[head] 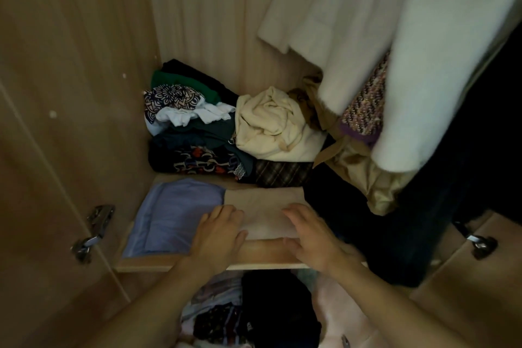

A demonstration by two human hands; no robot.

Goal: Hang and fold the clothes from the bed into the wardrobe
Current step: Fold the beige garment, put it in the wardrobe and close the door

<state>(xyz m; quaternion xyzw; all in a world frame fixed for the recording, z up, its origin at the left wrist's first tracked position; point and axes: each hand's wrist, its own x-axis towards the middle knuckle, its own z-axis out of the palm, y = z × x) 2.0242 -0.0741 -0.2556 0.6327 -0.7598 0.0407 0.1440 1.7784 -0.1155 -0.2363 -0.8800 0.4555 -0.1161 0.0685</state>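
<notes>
- Frankly, much is dim here: the near part of the folded beige garment [262, 203] lies under my palms, and my right hand [313, 234] is smeared with blur, so its fingertips are hard to read
- The hanging white coat [423, 51] is cut off by the top edge, and a dark hanging garment [452, 178] beside it shows no detail and covers the shelf's right end
- The clothes on the lower level [268, 305] are partly behind my forearms
- The beige garment is plain, pale and smooth, folded into a flat rectangle, with a lighter pinkish tone near my hands
- It lies on the wardrobe shelf [262, 251] at the front, its left end touching a folded pale-blue garment [175, 215], with a heap of mixed clothes [197, 133] behind
- Its long axis runs left to right, along the shelf's front edge
- My left hand [219, 230] and right hand both lie flat on it, fingers straight and slightly spread, gripping nothing
</notes>
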